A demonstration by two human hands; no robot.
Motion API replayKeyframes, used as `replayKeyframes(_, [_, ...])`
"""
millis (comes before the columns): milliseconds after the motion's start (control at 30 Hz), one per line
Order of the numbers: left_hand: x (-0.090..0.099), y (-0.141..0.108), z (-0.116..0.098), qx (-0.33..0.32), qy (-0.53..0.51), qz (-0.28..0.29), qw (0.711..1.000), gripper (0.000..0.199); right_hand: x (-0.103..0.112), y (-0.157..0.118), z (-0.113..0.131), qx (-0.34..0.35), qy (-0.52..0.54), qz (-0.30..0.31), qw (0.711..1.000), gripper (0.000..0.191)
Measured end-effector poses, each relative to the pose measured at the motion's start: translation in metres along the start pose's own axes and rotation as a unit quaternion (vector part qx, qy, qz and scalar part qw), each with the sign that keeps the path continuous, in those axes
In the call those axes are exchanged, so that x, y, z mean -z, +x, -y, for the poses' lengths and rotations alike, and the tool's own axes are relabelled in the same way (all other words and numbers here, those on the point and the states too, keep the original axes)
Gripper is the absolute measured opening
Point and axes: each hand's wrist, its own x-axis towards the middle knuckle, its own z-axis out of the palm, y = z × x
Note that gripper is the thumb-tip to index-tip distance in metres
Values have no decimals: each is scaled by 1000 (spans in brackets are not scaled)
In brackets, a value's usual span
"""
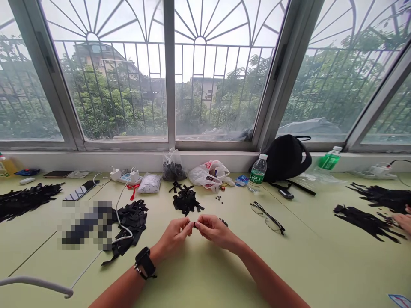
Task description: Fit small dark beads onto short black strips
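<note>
My left hand [176, 232] and my right hand [213, 230] meet above the green table [199, 273]. Their fingertips pinch a small black piece [194, 225] from both sides; most of it is covered by the fingers. A black watch [145, 261] and a bracelet are on my left wrist. Beyond my hands lies a small heap of black strips [186, 201]. Small dark round pieces [224, 222] rest just behind my right hand, with several more [219, 198] farther back. A larger pile of black strips [133, 222] is to the left.
Black glasses [268, 218], a water bottle [257, 174], a black bag [284, 159] and plastic bags [210, 174] stand or lie farther back. A white cable [120, 214] crosses the left strips. Another person's hand [403, 221] touches strips at the right edge.
</note>
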Motion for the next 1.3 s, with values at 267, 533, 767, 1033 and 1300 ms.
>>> replayKeyframes(267, [6, 7, 7, 4, -54, -46, 997, 53, 10, 2, 6, 42, -34, -79, 995, 51])
replayKeyframes(533, [4, 4, 2, -13, -68, 4, 998, 47, -8, 2, 11, 62, -25, 20, 998, 52])
replayKeyframes(767, [6, 5, 0, 0, -36, -51, 998, 55, 6, 6, 3, 50, -36, -116, 991, 52])
replayKeyframes(1033, [3, 2, -3, -18, -36, -15, 999, 52, -4, 3, 8, 39, -16, -45, 998, 46])
replayKeyframes(1300, [4, 4, 7, 1, 49, -71, 996, 54, 13, 13, 3, 36, -19, -119, 992, 45])
